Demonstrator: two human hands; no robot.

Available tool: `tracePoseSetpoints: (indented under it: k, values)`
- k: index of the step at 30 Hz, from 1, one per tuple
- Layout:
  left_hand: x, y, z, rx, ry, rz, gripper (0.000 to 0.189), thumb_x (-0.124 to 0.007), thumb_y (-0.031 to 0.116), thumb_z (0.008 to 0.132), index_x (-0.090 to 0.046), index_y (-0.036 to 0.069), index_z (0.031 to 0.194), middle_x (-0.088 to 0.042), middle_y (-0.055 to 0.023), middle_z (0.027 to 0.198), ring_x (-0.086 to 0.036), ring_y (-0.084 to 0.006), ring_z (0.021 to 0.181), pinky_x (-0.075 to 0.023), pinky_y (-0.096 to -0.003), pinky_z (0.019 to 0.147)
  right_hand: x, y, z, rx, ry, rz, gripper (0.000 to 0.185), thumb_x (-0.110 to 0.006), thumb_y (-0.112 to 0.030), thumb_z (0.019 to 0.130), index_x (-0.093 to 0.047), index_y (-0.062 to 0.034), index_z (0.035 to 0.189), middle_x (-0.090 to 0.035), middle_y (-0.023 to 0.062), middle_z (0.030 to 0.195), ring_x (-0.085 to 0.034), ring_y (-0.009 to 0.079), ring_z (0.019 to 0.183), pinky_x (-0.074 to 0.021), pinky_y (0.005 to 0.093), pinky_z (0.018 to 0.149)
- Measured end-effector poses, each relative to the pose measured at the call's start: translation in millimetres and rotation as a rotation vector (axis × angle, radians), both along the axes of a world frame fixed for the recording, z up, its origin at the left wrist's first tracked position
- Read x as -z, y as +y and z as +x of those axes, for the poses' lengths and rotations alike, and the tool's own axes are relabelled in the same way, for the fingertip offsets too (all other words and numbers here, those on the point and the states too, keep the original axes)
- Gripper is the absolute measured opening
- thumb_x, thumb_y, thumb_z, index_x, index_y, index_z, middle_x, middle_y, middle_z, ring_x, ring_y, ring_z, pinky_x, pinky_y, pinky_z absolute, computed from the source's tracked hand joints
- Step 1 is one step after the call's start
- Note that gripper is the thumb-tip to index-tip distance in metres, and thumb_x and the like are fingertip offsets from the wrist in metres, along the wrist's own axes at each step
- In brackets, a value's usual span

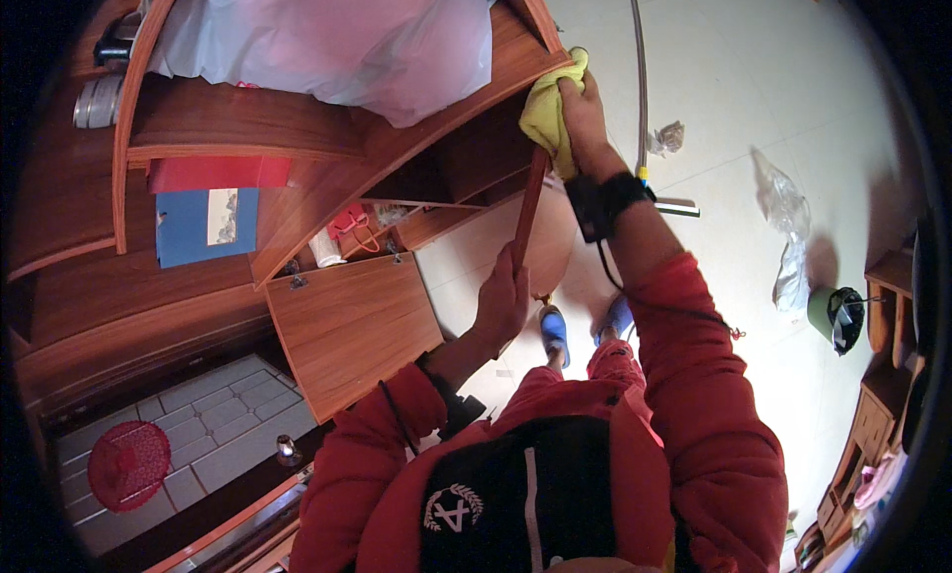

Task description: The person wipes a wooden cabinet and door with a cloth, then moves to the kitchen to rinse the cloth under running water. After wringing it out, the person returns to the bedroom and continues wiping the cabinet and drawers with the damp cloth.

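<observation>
My right hand (584, 119) grips a yellow-green cloth (549, 116), pressed around the front corner of a wooden cabinet shelf (476, 101). Lower down, my left hand (503, 298) is closed on the edge of an open wooden cabinet door (532, 197), seen nearly edge-on. Beside it, another wooden door (357, 328) stands swung out on metal hinges. A large whitish plastic bag (335, 38) with something pink inside fills the upper shelf. In the compartment behind the doors are a red paper bag (351, 223) and a white roll-like item (326, 247).
A blue folder or box (182, 231) lies on the left shelf. On the floor are a squeegee (677, 208) with a long pole, crumpled plastic (785, 209) and a green bin (825, 313). A red lace-like dish (129, 465) rests on the tiled surface at lower left.
</observation>
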State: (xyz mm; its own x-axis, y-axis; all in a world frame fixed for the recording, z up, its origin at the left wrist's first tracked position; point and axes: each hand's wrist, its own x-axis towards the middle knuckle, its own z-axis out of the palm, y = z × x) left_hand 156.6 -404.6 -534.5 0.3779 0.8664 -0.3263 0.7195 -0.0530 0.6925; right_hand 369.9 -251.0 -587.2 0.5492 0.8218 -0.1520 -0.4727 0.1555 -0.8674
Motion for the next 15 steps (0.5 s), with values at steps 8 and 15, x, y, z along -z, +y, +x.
tracePoseSetpoints:
  k: [8,15]
  values:
    - [-2,-1,2,-0.002,-0.009,0.044,0.039,-0.042,0.014,0.089,-0.031,0.005,0.126,-0.056,-0.0246,0.096,-0.057,-0.0414,0.085,-0.0463,-0.0451,0.069,-13,-30,-20,0.222,-0.214,-0.015,0.030,-0.041,-0.007,0.086,-0.047,-0.0020,0.115,-0.056,0.0097,0.096,-0.056,0.0165,0.088,-0.0451,0.0284,0.075]
    - [-1,9,-7,0.024,0.024,0.086,0.040,-0.041,0.013,0.089,-0.031,0.003,0.126,-0.056,-0.0258,0.095,-0.058,-0.0411,0.081,-0.0476,-0.0436,0.067,-42,10,2,0.345,-0.573,0.130,0.040,-0.053,-0.014,0.082,-0.046,-0.0029,0.120,-0.055,0.0178,0.108,-0.056,0.0305,0.096,-0.0450,0.0371,0.081]
